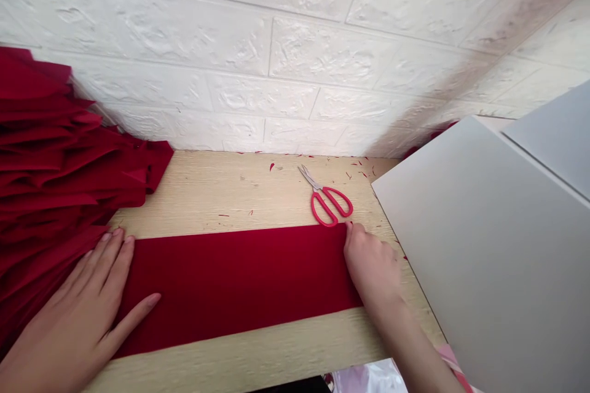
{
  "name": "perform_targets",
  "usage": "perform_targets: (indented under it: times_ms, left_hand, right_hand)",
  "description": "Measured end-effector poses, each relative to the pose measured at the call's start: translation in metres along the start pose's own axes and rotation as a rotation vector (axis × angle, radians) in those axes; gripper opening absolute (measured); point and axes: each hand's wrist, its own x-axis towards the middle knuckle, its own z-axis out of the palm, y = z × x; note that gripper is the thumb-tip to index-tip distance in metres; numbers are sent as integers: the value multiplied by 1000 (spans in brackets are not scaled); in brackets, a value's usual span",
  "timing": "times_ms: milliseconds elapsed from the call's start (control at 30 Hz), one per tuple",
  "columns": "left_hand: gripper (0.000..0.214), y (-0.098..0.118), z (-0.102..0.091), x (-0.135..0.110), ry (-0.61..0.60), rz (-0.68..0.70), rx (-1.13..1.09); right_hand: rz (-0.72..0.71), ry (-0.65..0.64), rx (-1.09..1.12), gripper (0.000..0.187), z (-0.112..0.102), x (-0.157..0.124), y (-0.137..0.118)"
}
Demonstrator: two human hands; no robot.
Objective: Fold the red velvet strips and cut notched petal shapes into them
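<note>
My left hand (76, 301) lies spread flat and palm down on the red strip (235, 282), with the thumb stretched out along its surface and the fingers fanned toward the far side, their tips close to the gathered red ruffles (50, 153) heaped at the left of the bench (230, 190). The strip runs across the bench in front of me, from under that hand to my right hand (371, 264), and I cannot tell whether it joins the ruffles or only lies against them. My right hand sits at the strip's right end, curled over it, with the fingertips (349, 228) at its far corner. My thumb is hidden, so I cannot tell whether I am pinching the strip or only pressing on it. Just beyond those fingertips lie the red-handled scissors (325, 196), flat on the bench with their blades closed and pointing toward the wall, and their handle almost touches the far edge of the strip. Tiny red snippets (271, 166) are scattered over the bench near the wall, which is covered in white brick-textured panelling (258, 49). A large pale grey board (488, 252) stands tilted at the bench's right side, just past my right hand.
</note>
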Motion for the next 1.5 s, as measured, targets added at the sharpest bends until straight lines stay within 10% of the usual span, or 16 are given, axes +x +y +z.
perform_targets:
  times_ms: [467,800,1500]
  left_hand:
    - [92,3,2,35,44,28,195]
    - [86,-9,0,24,176,245,276]
    - [83,-5,-6,21,166,231,273]
  right_hand:
    - [-43,39,-7,38,-4,42,-6]
    - [-18,-1,-25,45,3,-17,17]
    - [-86,343,-112,27,26,2,21]
